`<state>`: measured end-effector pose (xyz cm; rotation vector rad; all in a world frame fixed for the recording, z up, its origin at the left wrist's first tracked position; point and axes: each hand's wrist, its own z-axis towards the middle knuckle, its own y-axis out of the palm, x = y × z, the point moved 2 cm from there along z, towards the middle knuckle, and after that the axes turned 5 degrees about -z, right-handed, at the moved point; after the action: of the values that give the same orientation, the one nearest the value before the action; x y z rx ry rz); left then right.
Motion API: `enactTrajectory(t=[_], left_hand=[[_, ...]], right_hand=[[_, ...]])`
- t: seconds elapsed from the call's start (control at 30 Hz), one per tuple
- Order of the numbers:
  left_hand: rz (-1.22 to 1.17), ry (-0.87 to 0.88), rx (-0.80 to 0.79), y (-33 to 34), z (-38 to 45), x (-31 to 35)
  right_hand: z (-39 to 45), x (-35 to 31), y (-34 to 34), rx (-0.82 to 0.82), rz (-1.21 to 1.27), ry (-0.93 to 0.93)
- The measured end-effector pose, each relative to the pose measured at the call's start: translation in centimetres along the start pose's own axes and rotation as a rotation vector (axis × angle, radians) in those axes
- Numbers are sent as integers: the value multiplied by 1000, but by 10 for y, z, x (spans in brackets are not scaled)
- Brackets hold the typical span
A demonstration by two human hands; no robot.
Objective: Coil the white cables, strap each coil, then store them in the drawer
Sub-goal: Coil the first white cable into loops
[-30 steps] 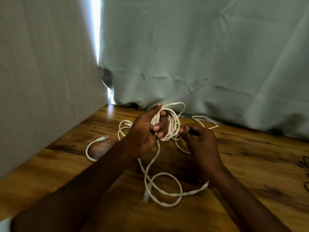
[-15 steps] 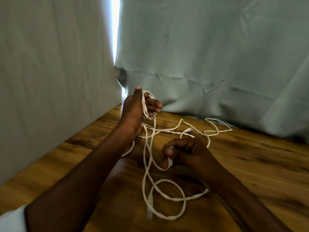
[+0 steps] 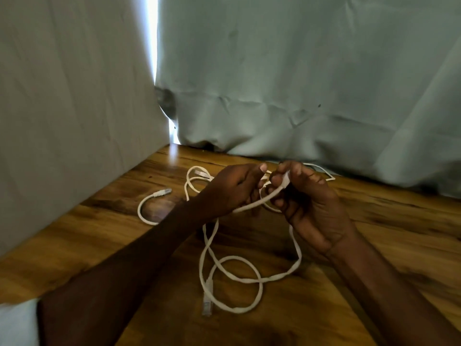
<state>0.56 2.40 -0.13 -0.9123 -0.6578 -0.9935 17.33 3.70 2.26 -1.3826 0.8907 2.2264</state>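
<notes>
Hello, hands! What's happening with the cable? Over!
Left hand and right hand both grip the white cable. Loose loops on the table, no strap on. Nothing in the way.

We seem to be at a makeshift recording corner rather than a lived-in room. Pale grey-green cloth backdrops (image 3: pixel 299 71) hang creased behind and to the left of a varnished wooden table (image 3: pixel 374 221), shutting out everything beyond. A bright strip of daylight (image 3: pixel 152 58) shows through the gap where the two sheets meet. We cannot tell what kind of building lies behind them.
</notes>
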Motion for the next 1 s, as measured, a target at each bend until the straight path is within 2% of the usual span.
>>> enactTrajectory(t=[0.1,0.2,0.3,0.53,0.73,0.83,1.0], left_hand=[[-255,-151,-142,5,-3,5],[-344,-194,-226,7,-1,14],[-465,-214,-298,11,-1,20],[-567,-211,-351,13,-1,17],[-366,-289,-391,19,-6,23],[-328,-278,-440,24,-9,25],[-276,-227,-423,22,-5,24]], right_hand=[[8,-4,-9,209,139,-45],[16,-1,-28,417,212,-71],[17,4,-41,530,258,-29],[20,1,-43,530,352,-21],[20,2,-44,540,396,-53],[21,-2,-49,551,474,-94],[23,-7,-56,520,538,-125]])
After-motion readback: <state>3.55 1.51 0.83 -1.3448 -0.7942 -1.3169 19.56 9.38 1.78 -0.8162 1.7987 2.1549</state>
